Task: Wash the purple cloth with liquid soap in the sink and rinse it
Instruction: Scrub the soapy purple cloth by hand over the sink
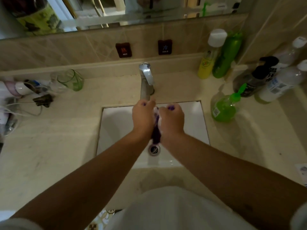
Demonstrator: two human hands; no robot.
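Over the white sink (116,123), my left hand (143,116) and my right hand (172,117) are pressed close together, both gripping the purple cloth (156,132). The cloth is bunched between my palms, with white foam on its upper part and a dark wet end hanging down toward the drain (154,149). Bits of purple show between my curled fingers. The chrome tap (146,80) stands just behind my hands. A green liquid soap pump bottle (224,108) sits on the counter right of the sink.
Yellow and green bottles (219,55) stand at the back right, with dark and white bottles (272,78) farther right. A green glass (71,79), small toiletries and a cable (25,112) lie on the left counter. Hot and cold labels hang on the tiled wall.
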